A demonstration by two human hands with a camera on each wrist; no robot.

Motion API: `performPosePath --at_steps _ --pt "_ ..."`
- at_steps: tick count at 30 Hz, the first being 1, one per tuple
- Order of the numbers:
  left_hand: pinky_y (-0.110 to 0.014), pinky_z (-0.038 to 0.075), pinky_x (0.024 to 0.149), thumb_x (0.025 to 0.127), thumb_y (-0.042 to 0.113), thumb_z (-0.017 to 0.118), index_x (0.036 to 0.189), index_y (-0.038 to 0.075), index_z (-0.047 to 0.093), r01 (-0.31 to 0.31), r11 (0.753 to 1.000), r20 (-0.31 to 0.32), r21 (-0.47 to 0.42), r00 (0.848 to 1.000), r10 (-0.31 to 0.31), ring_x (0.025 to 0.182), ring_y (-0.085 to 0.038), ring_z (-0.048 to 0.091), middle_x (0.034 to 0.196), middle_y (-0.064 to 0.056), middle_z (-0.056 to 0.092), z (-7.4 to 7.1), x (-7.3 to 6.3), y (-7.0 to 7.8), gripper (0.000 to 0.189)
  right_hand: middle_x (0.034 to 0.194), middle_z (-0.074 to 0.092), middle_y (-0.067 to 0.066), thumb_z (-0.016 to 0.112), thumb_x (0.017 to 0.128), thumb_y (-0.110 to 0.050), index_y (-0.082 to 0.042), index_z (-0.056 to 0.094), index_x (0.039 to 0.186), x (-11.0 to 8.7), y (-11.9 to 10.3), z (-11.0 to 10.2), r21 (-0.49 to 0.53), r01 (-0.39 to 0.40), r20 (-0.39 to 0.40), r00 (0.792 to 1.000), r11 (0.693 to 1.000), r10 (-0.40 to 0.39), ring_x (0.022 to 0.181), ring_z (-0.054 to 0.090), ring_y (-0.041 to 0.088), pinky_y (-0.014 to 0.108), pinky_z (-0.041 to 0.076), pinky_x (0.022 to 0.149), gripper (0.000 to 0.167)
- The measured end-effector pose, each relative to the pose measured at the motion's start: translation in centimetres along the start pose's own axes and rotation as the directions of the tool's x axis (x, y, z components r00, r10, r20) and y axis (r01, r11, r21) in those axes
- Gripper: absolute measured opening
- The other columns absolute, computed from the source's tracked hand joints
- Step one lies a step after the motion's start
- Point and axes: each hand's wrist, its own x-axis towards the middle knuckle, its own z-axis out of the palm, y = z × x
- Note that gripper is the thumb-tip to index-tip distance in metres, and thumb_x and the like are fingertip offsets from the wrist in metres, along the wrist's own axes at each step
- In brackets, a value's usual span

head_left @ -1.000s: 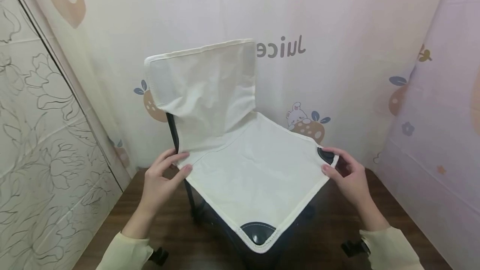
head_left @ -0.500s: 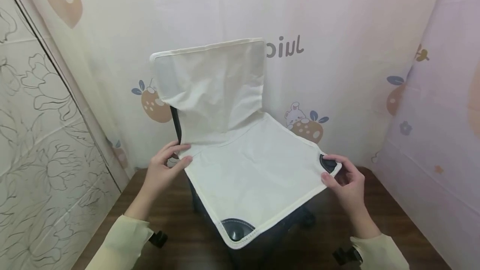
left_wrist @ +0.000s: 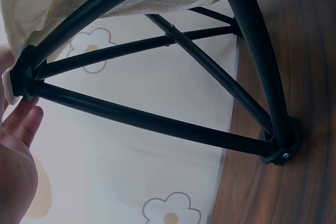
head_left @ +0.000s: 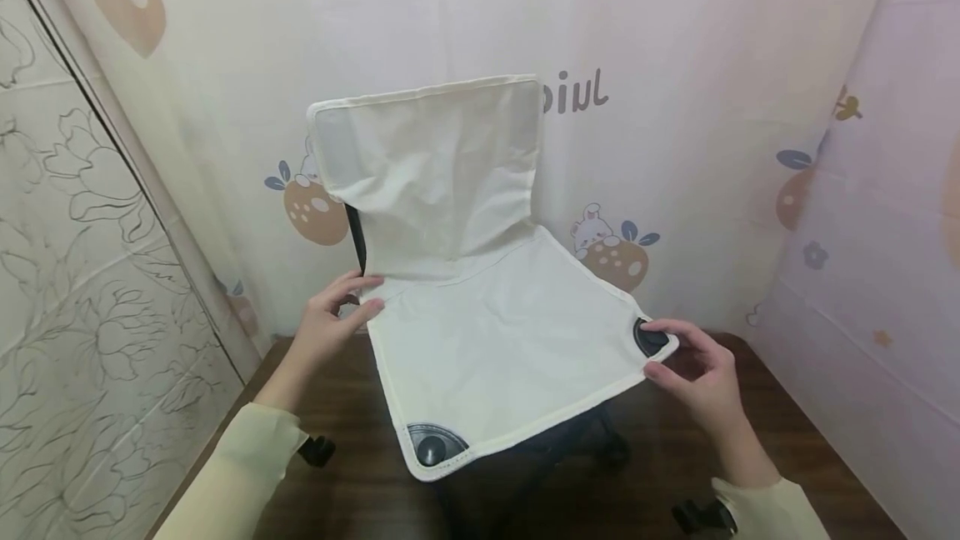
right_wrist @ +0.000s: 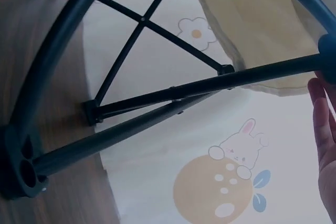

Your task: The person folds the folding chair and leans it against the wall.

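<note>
A small folding chair with a cream fabric seat (head_left: pixel 487 348) and backrest (head_left: pixel 442 182) stands on the wooden table, angled in the head view. My left hand (head_left: pixel 330 319) pinches the seat's rear left corner, thumb on top of the cloth. At the front right corner, my right hand (head_left: pixel 701 365) holds the edge beside its black corner patch (head_left: pixel 651 338). Another black patch (head_left: pixel 435 445) with a round knob marks the near left corner. Dark crossed tubes (left_wrist: pixel 152 121) of the frame show below the fabric in the left wrist view, and more tubes (right_wrist: pixel 157 95) in the right wrist view.
The brown wooden tabletop (head_left: pixel 322 473) extends under the chair. Behind it hangs a printed curtain (head_left: pixel 675 107) with fruit and bunny pictures. A flower-patterned panel (head_left: pixel 82 273) stands at the left.
The chair has turned: its near corner swings left and the backrest shifts right. My left hand moves away from me with its corner, my right hand slightly nearer; both keep their grip.
</note>
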Motion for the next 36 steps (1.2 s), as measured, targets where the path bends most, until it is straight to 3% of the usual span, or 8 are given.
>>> performPosePath --at_steps 6,14,19,26,31,36 --pt "-0.018 0.054 0.096 0.098 0.001 0.08 0.132 0.006 0.078 0.058 0.998 0.026 -0.02 0.998 -0.057 0.126 -0.006 0.063 0.143 -0.012 0.07 0.1 0.6 -0.5 0.034 0.126 0.075 -0.006 0.075 0.079 0.024 0.013 0.067 0.124 0.0 -0.2 -0.3 0.083 -0.001 0.046 0.999 0.997 -0.003 0.108 0.068 0.011 0.017 0.058 0.092 0.046" --pt "-0.018 0.053 0.097 0.101 0.009 0.08 0.134 0.008 0.077 0.132 0.991 0.06 -0.023 0.99 -0.13 0.134 -0.008 0.059 0.153 -0.009 0.064 0.0 1.8 -1.0 0.033 0.123 0.076 0.01 0.074 0.072 0.031 0.015 0.067 0.121 0.4 0.1 -0.4 0.284 0.142 0.145 0.971 0.948 -0.189 0.107 0.07 0.015 0.018 0.059 0.09 0.052" --pt "-0.018 0.052 0.098 0.102 0.009 0.079 0.135 0.007 0.076 0.157 0.987 0.072 -0.043 0.985 -0.154 0.134 -0.011 0.059 0.152 -0.009 0.064 0.0 2.0 -1.1 0.033 0.124 0.076 0.011 0.071 0.072 0.035 0.014 0.068 0.121 0.5 -0.3 -0.5 0.306 0.134 0.191 0.961 0.942 -0.199 0.107 0.072 0.015 0.019 0.06 0.088 0.053" --pt "-0.02 0.053 0.101 0.103 0.01 0.078 0.136 0.007 0.076 0.15 0.988 0.082 -0.025 0.986 -0.148 0.142 -0.025 0.057 0.156 -0.012 0.062 0.2 2.4 -1.3 0.033 0.129 0.075 0.009 0.069 0.077 0.035 0.007 0.072 0.126 0.3 -1.5 -1.0 0.247 0.078 0.265 0.953 0.966 -0.145 0.107 0.07 0.015 0.021 0.06 0.088 0.056" --pt "-0.018 0.053 0.1 0.102 0.011 0.079 0.135 0.006 0.076 0.154 0.988 0.084 -0.018 0.985 -0.152 0.145 -0.03 0.055 0.155 -0.014 0.061 0.3 2.9 -1.5 0.033 0.127 0.074 0.014 0.071 0.074 0.036 0.01 0.071 0.125 0.6 -1.6 -0.8 0.303 0.105 0.294 0.935 0.947 -0.198 0.108 0.07 0.018 0.023 0.061 0.087 0.058" --pt "-0.04 0.056 0.109 0.102 0.013 0.079 0.135 0.005 0.076 0.178 0.984 0.11 0.015 0.978 -0.178 0.146 -0.032 0.055 0.159 -0.016 0.058 0.3 4.0 -1.6 0.034 0.124 0.074 0.018 0.075 0.07 0.037 0.013 0.07 0.125 0.9 -1.0 -0.3 0.397 0.16 0.305 0.905 0.904 -0.295 0.111 0.071 0.02 0.025 0.061 0.089 0.06"
